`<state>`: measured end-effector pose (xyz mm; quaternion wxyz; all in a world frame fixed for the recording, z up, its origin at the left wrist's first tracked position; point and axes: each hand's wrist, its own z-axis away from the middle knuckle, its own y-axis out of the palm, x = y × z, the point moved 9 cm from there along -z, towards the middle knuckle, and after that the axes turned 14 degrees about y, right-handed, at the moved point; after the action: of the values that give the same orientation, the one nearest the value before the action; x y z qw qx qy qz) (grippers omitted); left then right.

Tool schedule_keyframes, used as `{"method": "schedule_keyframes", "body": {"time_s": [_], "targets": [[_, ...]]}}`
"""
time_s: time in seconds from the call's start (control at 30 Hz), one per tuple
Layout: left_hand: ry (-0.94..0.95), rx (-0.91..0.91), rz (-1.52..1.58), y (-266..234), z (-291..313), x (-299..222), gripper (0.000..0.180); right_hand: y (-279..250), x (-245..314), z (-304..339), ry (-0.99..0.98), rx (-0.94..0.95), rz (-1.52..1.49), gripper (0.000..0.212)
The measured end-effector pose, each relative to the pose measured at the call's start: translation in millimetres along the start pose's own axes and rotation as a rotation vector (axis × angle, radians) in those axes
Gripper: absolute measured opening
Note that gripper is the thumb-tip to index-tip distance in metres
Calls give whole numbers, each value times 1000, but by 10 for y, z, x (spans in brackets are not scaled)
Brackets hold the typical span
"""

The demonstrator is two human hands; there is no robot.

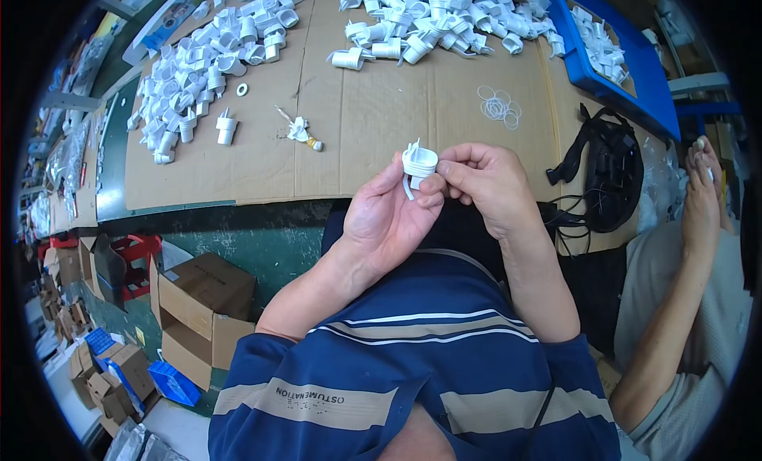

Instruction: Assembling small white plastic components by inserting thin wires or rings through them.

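Note:
My left hand (379,215) is closed around a white plastic fitting (420,164) just off the table's near edge. The fitting has a round ribbed collar, a prong on top and a curved tail hanging below. At the fitting's right side, my right hand (496,190) has thumb and forefinger pinched together. Whatever lies between those fingertips is too small to make out. Beyond the hands, a loose bunch of thin white rings (498,108) rests on the cardboard.
Cardboard (317,163) covers the table. White fittings form a left pile (198,76) and a far pile (432,21); more fill a blue bin (583,84). A small tool (298,129) and a black strapped object (615,171) lie nearby. Another person's arm (675,302) is at right.

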<state>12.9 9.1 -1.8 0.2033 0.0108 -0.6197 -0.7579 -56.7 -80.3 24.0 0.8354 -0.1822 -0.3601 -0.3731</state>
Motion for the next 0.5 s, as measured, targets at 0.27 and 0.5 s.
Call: {"method": "schedule_keyframes", "body": {"time_s": [0.27,0.5], "targets": [[52,-27,-162,-55,-24,-12,30,-35,-32,-31,-51,41,-24,13],[72,-119,-381,-217,-21,-5,38,-57,11,-17,-382,-7,50,14]]}}
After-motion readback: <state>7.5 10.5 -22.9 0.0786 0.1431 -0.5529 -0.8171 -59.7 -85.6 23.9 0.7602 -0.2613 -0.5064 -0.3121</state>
